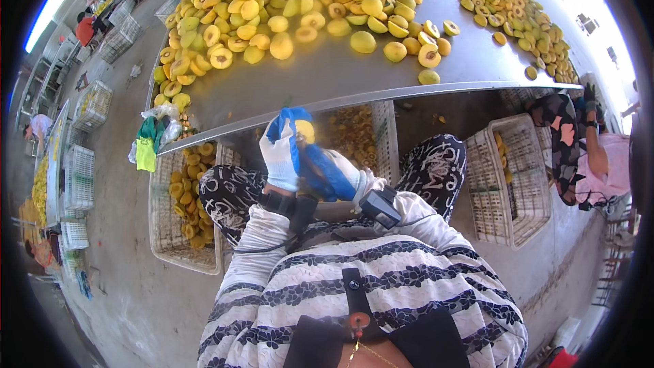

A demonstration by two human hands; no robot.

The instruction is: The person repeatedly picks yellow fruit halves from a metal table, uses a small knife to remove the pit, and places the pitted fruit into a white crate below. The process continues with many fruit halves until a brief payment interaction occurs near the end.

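My left hand [281, 153], in a white knit glove with a blue coated palm, holds a yellow peach piece [305, 132] just off the table's front edge. Close beside it is my right hand [334, 173], gloved the same way and blurred. Its fingers are curled below the fruit, and whether they grip a tool is hidden. Beneath both hands, a white plastic crate [386, 138] contains many small brownish-orange pieces. Across the metal table [327, 79] lies a large heap of halved yellow peaches [286, 5], some showing their stones.
Left of my knees, a crate [186, 260] holds peach halves. A plastic bag and bright green cloth [146, 153] hang at the table's left corner. On the right stand another crate [529, 214] and a seated person [603, 163]. A second peach heap [511, 10] lies farther along the table.
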